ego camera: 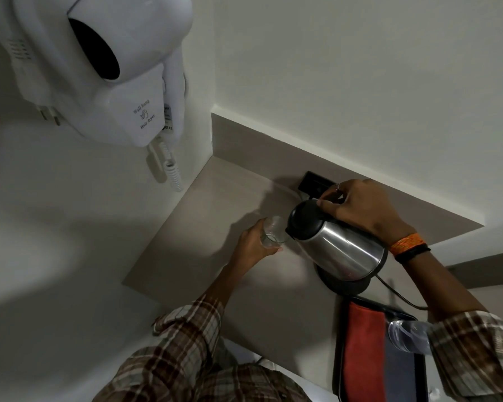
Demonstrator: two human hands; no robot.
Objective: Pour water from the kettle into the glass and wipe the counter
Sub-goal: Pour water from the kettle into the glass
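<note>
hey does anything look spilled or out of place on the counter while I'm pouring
Nothing looks spilled. The kettle is tilted on purpose in the right hand, spout at the rim of the glass that the left hand holds. The counter around them shows no puddle, though the light is dim. The kettle base sits flat.

Both arms reach forward, left hand cupped with curled fingers, right hand gripping from above.
</note>
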